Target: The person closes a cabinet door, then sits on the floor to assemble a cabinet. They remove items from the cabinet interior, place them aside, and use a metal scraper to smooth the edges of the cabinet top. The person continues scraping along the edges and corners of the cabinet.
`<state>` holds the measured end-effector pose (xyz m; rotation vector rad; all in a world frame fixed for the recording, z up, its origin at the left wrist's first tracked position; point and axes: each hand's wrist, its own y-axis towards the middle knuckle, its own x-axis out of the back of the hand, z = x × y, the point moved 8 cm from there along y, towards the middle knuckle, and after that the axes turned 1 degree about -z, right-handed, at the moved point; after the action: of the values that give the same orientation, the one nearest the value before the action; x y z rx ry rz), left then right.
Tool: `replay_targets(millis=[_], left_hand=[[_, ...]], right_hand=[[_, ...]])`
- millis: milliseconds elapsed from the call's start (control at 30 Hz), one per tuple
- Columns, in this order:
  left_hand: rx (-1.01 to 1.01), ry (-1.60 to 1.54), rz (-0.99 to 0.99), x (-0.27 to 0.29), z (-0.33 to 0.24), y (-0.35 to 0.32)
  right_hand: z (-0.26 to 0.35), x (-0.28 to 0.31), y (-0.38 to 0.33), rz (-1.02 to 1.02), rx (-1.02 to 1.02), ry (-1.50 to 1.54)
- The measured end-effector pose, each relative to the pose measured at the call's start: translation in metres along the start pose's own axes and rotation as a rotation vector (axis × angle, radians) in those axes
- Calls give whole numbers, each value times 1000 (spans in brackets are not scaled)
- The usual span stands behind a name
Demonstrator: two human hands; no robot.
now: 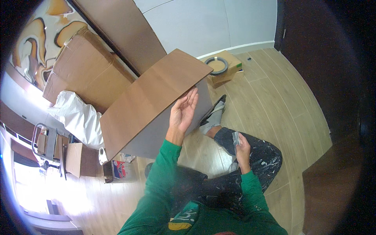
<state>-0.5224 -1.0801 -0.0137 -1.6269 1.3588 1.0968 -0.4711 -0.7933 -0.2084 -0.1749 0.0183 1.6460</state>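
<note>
In front of me stands a box-shaped piece of furniture with a brown wood-look panel [156, 98] on top and a grey side [150, 143]. My left hand [183, 113] is open, palm up, fingers stretched out along the panel's near right edge. Whether the fingertips press on its underside, I cannot tell. Over my right thigh, my right hand [243, 152] is closed on a small flat grey piece [236, 138]. The kind of this piece cannot be made out.
A dark ring-shaped roll [216, 65] lies on a cardboard box [231, 62] beyond the furniture. Leftward are a large cardboard sheet [88, 72], a white sack [76, 115], an open carton [80, 159] and a trolley [49, 143]. A dark door-like panel [313, 51] rises at right.
</note>
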Motion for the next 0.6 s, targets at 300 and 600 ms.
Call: replay_targets(millis=[300, 600], left_hand=[[-71, -65, -39, 11, -38, -55], [-142, -33, -29, 19, -54, -84]], right_hand=[[-3, 3, 1, -11, 24, -42], [-5, 2, 2, -13, 45, -25]])
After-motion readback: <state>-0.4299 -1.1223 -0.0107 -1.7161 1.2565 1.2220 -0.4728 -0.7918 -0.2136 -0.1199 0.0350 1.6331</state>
